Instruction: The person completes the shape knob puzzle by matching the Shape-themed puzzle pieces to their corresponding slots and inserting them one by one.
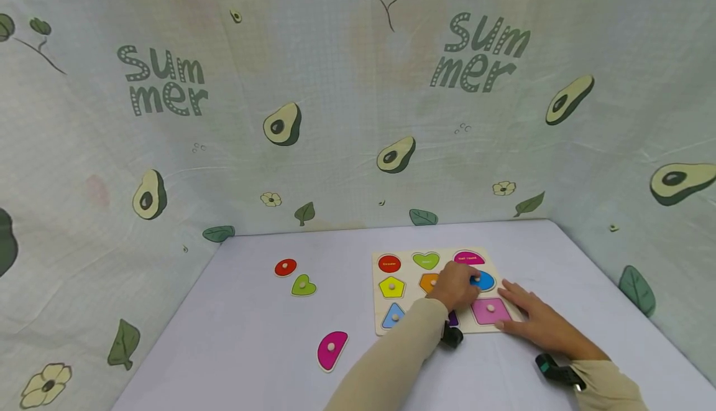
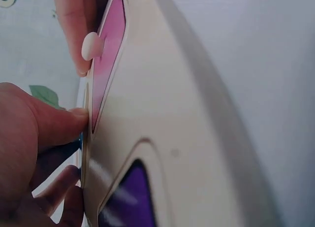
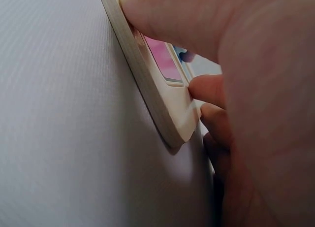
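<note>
A wooden shape puzzle board (image 1: 411, 279) lies on the table. My left hand (image 1: 454, 285) reaches over its middle and pinches the blue oval puzzle piece (image 1: 485, 281), which is at the board's right side. Whether it sits flush in its slot I cannot tell. In the left wrist view the thumb (image 2: 61, 123) touches the piece's rim. My right hand (image 1: 539, 321) rests on the board's right edge, fingers extended and thumb near its lower right corner. Beside that thumb is the pink knobbed piece (image 1: 490, 309). The left hand partly hides the orange piece (image 1: 428, 282) and a purple shape (image 1: 453, 318).
Loose on the table left of the board lie a red oval piece (image 1: 285, 267), a green heart piece (image 1: 304, 285) and a magenta half-round piece (image 1: 332, 351). A yellow pentagon (image 1: 391, 287) and a blue triangle (image 1: 394, 316) sit in the board. Behind hangs a printed cloth (image 1: 335, 168).
</note>
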`<state>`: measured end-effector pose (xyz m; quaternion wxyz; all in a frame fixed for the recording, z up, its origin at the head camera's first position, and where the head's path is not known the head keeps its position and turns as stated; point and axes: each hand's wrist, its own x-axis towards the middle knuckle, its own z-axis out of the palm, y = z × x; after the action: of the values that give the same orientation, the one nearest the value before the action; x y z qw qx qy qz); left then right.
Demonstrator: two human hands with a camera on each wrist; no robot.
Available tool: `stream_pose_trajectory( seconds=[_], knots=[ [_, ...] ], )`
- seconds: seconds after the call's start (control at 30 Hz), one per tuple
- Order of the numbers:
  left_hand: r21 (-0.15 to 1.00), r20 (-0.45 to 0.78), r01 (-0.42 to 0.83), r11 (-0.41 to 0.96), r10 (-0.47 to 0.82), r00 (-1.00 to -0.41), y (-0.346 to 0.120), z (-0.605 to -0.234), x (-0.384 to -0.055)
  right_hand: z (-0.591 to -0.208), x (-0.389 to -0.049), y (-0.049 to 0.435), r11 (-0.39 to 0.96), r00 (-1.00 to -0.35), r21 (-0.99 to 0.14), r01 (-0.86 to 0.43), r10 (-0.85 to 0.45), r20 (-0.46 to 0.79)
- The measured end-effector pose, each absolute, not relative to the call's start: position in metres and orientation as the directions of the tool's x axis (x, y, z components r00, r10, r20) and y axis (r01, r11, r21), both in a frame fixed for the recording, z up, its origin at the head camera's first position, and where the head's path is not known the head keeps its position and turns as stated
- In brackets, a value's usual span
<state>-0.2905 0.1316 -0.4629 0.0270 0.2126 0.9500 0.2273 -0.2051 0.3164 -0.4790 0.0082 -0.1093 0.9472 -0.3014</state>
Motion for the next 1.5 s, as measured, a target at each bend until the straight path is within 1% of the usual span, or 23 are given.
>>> stream_pose_trajectory(
  seconds=[0.3, 0.5, 0.7, 0.77, 0.87, 1.0, 1.23, 1.5],
  knots=[
    [0.42, 0.065, 0.385, 0.822, 0.396, -0.916, 0.128, -0.464, -0.29, -0.48, -0.204, 0.314, 0.8, -0.978, -0.57, -0.189, -0.205, 0.036],
    [0.457, 0.062, 0.437, 0.775, 0.462, -0.884, 0.113, -0.459, -0.292, -0.48, -0.205, 0.317, 0.817, -0.98, -0.546, -0.184, -0.195, 0.039],
    [0.455, 0.046, 0.41, 0.791, 0.438, -0.898, 0.093, -0.451, -0.282, -0.482, -0.204, 0.316, 0.819, -0.982, -0.553, -0.156, -0.189, -0.002],
    [0.464, 0.046, 0.402, 0.789, 0.432, -0.901, 0.085, -0.446, -0.279, -0.482, -0.204, 0.316, 0.819, -0.981, -0.551, -0.161, -0.192, 0.0],
    [0.513, 0.03, 0.368, 0.776, 0.412, -0.911, 0.071, -0.44, -0.273, -0.481, -0.204, 0.317, 0.817, -0.98, -0.552, -0.167, -0.196, 0.006],
    [0.548, 0.005, 0.34, 0.764, 0.404, -0.915, 0.052, -0.437, -0.27, -0.481, -0.205, 0.317, 0.82, -0.98, -0.546, -0.172, -0.197, 0.013],
    [0.551, 0.005, 0.325, 0.768, 0.386, -0.922, 0.008, -0.439, -0.268, -0.481, -0.203, 0.316, 0.823, -0.98, -0.54, -0.177, -0.198, 0.02],
    [0.574, 0.01, 0.28, 0.77, 0.335, -0.942, -0.037, -0.433, -0.27, -0.478, -0.204, 0.314, 0.829, -0.979, -0.529, -0.18, -0.201, 0.018]
  ],
)
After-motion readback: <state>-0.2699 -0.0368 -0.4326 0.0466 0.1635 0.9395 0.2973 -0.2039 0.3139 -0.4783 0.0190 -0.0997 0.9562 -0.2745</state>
